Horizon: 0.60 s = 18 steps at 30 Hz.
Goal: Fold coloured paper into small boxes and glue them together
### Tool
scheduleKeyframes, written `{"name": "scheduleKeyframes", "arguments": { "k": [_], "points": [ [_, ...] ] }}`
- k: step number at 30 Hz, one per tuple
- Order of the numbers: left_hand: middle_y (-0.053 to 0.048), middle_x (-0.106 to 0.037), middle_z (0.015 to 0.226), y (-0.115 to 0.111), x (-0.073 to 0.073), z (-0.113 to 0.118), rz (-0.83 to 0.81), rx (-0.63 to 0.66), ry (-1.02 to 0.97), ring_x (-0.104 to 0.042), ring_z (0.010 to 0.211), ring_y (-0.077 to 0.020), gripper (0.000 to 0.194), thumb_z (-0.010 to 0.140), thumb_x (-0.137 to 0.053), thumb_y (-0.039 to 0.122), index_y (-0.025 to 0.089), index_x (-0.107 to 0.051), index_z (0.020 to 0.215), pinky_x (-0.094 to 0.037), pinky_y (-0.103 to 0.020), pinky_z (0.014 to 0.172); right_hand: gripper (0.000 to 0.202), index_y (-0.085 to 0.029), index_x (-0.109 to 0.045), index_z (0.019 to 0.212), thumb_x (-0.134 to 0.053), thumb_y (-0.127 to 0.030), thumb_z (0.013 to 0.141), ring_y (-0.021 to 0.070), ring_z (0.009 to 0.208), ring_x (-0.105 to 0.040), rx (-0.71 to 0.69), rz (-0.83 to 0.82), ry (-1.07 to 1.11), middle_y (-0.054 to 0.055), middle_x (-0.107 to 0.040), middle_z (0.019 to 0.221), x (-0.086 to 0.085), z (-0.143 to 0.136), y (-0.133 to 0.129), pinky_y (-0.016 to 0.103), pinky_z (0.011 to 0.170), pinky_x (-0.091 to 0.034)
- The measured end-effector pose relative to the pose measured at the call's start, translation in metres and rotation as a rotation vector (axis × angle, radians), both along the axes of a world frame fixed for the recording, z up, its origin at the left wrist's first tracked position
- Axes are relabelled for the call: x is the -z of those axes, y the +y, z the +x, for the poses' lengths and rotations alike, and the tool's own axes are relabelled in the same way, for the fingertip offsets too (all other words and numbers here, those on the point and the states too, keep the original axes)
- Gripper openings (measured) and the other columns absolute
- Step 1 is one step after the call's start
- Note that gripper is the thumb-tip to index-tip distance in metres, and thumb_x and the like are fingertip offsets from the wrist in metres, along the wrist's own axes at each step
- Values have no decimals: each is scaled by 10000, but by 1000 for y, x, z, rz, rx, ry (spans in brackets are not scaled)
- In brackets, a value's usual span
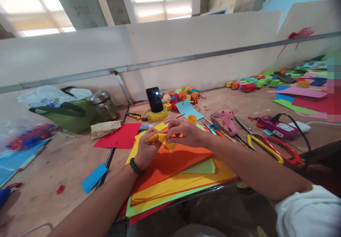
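Between both hands is a folded piece of yellow paper (170, 146), held above the stack of coloured sheets. My left hand (149, 147), with a dark green bead bracelet at the wrist, pinches its left side. At its right side, the fingers of my right hand (183, 133) are closed on the same paper. Right below lies an orange sheet (176, 162) on top of yellow, green and red ones. A small yellow folded paper box (191, 119) stands just behind my right hand.
A phone (155, 100) leans on a tape roll (157, 114) before a heap of small paper boxes. To the right lie a pink glue gun (226, 120), large scissors (271, 150) and a purple power strip (278, 127). A green bag (69, 116) and glass jar (105, 105) stand left.
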State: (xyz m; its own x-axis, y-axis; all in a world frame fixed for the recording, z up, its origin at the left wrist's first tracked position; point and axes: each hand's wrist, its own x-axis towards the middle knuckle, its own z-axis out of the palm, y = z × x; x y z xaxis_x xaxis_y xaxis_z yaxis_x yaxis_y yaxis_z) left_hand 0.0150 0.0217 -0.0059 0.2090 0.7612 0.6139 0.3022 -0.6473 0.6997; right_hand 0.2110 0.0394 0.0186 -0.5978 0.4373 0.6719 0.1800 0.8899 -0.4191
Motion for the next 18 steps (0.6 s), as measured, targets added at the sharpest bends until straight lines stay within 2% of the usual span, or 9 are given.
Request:
{"name": "scheduleKeyframes", "arguments": {
  "k": [4,6,8,11,13,16,18],
  "points": [
    [33,-490,570,2,-2,0,-14,-84,77,-434,579,-124,166,703,-560,185,193,-532,540,-377,-247,568,172,-170,-656,829,-687,-337,804,92,646,-511,17,-119,-6,44,-560,894,-2,3,0,226,593,-487],
    [40,-474,540,4,-3,-1,-15,-119,99,-423,574,-127,166,688,-530,178,197,-489,527,-380,-256,589,222,-169,-652,864,-722,-355,766,97,652,-526,45,-101,-32,47,-574,900,-3,3,-2,229,599,-484],
    [43,-480,538,4,-4,-1,-8,-139,117,-424,573,-127,149,673,-510,172,199,-480,530,-383,-258,598,225,-167,-640,888,-725,-327,756,112,674,-547,118,-16,-51,50,-597,896,-2,1,-5,240,612,-476],
    [38,-501,561,2,-4,1,30,-143,153,-443,596,-130,133,679,-513,173,197,-506,548,-384,-252,591,54,-168,-607,837,-630,-194,795,140,721,-573,243,145,-27,42,-626,821,2,-5,-7,252,634,-460],
    [34,-495,567,0,-4,3,54,-145,139,-446,594,-129,159,698,-526,175,193,-517,540,-382,-244,566,70,-182,-588,798,-558,-118,799,144,731,-576,284,231,1,27,-623,770,6,-9,-9,255,649,-455],
    [21,-509,605,-3,-4,4,83,-137,60,-476,599,-126,154,720,-552,173,189,-616,581,-404,-233,549,129,-193,-585,803,-521,-82,794,148,742,-572,255,323,16,25,-607,764,9,-13,-13,254,650,-458],
    [1,-556,688,-4,-4,1,115,-127,6,-522,655,-135,150,726,-570,161,200,-714,719,-444,-236,587,97,-194,-591,820,-540,-112,811,154,778,-573,201,363,28,38,-599,804,9,-14,-16,265,679,-477]
  ]
}}
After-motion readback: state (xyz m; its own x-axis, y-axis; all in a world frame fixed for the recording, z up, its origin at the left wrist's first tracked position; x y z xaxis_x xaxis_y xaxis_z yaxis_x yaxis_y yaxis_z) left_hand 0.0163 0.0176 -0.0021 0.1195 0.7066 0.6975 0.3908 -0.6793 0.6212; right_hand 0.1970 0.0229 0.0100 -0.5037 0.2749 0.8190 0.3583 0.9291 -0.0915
